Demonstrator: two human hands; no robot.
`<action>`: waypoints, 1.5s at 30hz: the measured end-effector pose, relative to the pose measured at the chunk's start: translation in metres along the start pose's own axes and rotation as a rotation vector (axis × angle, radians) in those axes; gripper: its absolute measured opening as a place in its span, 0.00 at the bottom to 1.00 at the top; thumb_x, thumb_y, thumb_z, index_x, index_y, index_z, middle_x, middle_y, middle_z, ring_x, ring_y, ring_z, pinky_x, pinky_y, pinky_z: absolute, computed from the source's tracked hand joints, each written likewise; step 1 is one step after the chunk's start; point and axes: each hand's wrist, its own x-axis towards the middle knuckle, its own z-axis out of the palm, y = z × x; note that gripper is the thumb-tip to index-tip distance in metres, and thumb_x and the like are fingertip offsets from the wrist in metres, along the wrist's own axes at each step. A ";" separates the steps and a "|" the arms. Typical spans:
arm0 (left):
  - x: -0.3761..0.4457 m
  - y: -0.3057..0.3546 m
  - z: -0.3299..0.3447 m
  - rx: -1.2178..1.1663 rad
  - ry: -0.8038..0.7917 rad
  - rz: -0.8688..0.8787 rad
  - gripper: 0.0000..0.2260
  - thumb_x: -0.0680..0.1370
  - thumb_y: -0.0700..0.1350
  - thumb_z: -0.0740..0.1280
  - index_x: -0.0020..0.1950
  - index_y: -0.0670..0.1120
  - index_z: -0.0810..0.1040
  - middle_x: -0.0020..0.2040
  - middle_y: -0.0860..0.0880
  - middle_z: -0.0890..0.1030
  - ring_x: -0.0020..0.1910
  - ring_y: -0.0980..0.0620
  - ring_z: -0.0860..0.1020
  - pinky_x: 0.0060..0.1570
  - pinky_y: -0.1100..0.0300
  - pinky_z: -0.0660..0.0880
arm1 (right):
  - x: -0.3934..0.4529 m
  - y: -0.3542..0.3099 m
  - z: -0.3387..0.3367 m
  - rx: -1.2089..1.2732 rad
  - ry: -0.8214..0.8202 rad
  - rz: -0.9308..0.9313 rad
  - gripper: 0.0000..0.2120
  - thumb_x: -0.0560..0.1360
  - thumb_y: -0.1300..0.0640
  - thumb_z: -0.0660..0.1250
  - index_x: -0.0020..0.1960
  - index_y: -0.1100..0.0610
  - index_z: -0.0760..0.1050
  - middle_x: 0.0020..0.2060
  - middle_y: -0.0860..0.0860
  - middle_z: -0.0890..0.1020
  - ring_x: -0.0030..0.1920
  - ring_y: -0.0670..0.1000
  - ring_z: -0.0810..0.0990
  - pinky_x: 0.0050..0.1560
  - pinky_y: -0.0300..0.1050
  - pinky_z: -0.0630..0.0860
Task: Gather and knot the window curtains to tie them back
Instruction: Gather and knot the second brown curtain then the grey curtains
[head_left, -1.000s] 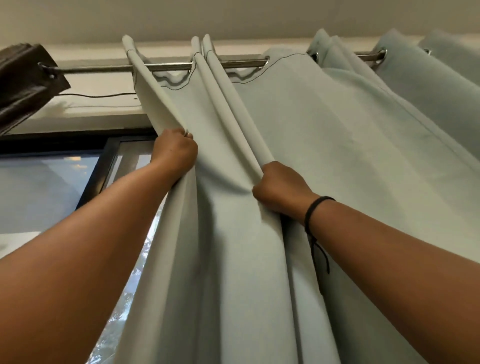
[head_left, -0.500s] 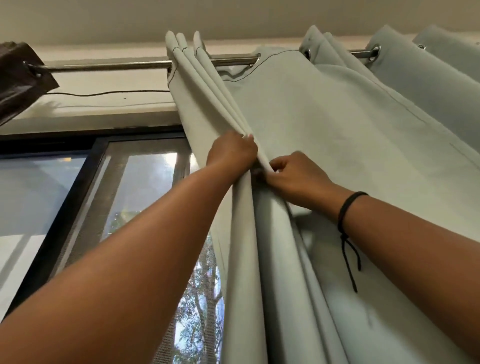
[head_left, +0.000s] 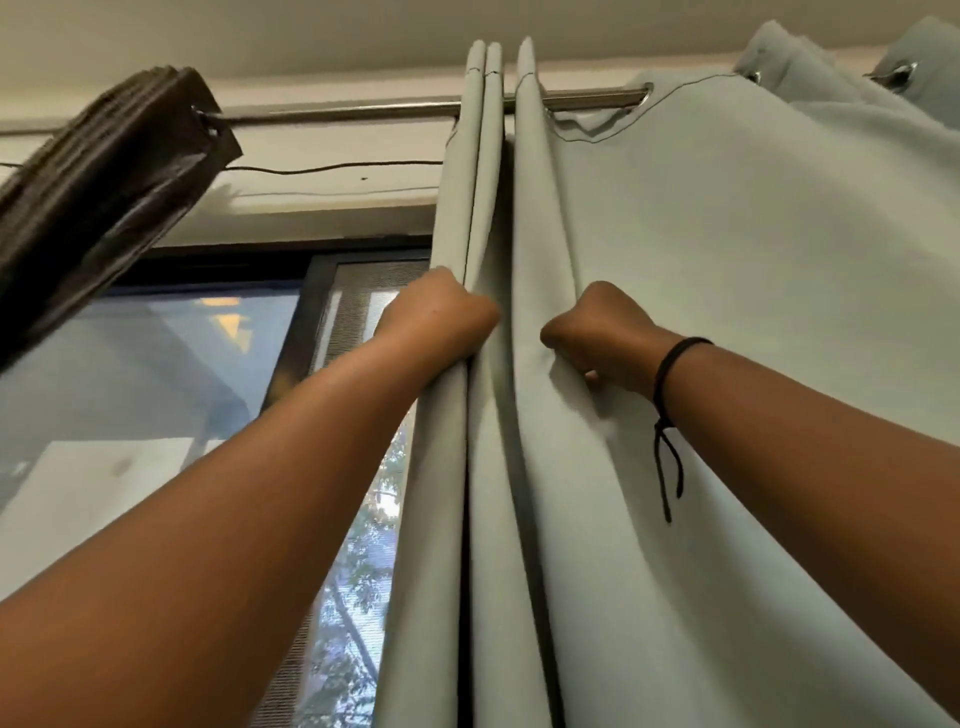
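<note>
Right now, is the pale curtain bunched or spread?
Partly bunched: the curtain has three tight folds at its left edge; rightward it hangs spread.

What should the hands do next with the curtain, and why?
Probably slide the right hand with its fold left to meet the left hand. Both grip folds of the pale curtain, but wide flat cloth to the right is not yet bunched.

No readable text, label or number anywhere (plain surfaces throughout).

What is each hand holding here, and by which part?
Left hand grips the gathered edge folds of the pale curtain; right hand grips the next fold beside them, both below the rod.
</note>
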 end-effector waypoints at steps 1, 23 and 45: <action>0.000 -0.012 -0.007 0.005 -0.009 0.006 0.16 0.72 0.43 0.61 0.60 0.43 0.73 0.55 0.42 0.77 0.49 0.41 0.74 0.47 0.57 0.70 | 0.000 -0.007 0.010 -0.038 0.045 -0.013 0.10 0.68 0.64 0.61 0.31 0.58 0.63 0.27 0.54 0.68 0.28 0.54 0.69 0.28 0.40 0.65; 0.011 -0.102 -0.063 -0.368 0.092 0.017 0.30 0.67 0.51 0.47 0.59 0.35 0.73 0.53 0.36 0.76 0.53 0.39 0.73 0.32 0.64 0.57 | 0.004 -0.127 0.103 0.341 -0.427 -0.147 0.09 0.78 0.57 0.57 0.40 0.55 0.71 0.30 0.52 0.71 0.28 0.50 0.73 0.30 0.38 0.73; -0.029 0.046 0.023 -0.221 -0.129 0.003 0.42 0.68 0.55 0.74 0.72 0.45 0.53 0.57 0.45 0.71 0.50 0.45 0.72 0.47 0.57 0.68 | 0.033 0.070 -0.108 -0.422 0.191 0.112 0.06 0.72 0.62 0.66 0.46 0.63 0.71 0.35 0.58 0.73 0.33 0.53 0.71 0.43 0.47 0.76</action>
